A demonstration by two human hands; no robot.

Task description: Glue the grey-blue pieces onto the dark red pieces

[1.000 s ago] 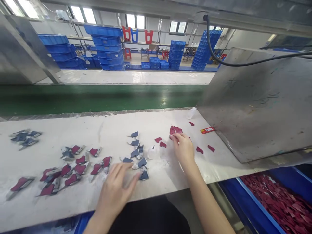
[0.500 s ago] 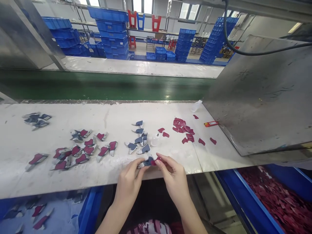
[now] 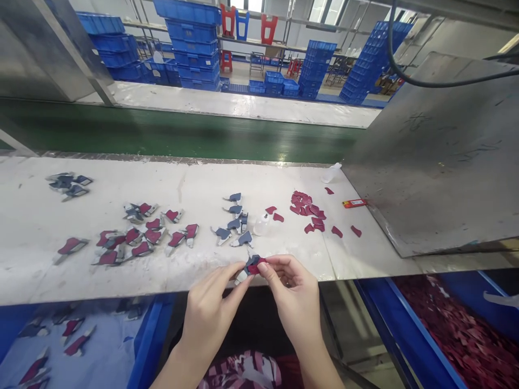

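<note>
Workpiece (image 3: 252,260), dark blue with a pale end, held together with a maroon piece (image 3: 254,268) on the wearer's side of the translucent bottle (image 3: 264,226), above the near edge of the worktop (image 3: 203,200). The left hand (image 3: 208,305) pinches the workpiece between thumb and fingertips; the right hand (image 3: 298,297) pinches the maroon piece, its thumb on top, the fingers beneath partly hidden. The opposed grip probably steadies one part while the other is pressed against it; whether the two are joined cannot be told. Blue parts (image 3: 244,238) just left of the bottle and loose maroon pieces (image 3: 302,200) to its right appear sorted by side, perhaps so that each kind is within reach of one hand; maroon-faced parts (image 3: 153,236) lie farther left of the bottle, seemingly grouped apart to avoid mixing. Both forearms (image 3: 318,356) converge toward the bottle from the wearer's side, wrists turned inward and palms roughly facing; the left fingers are nearly straight, the right fingers more curled
</note>
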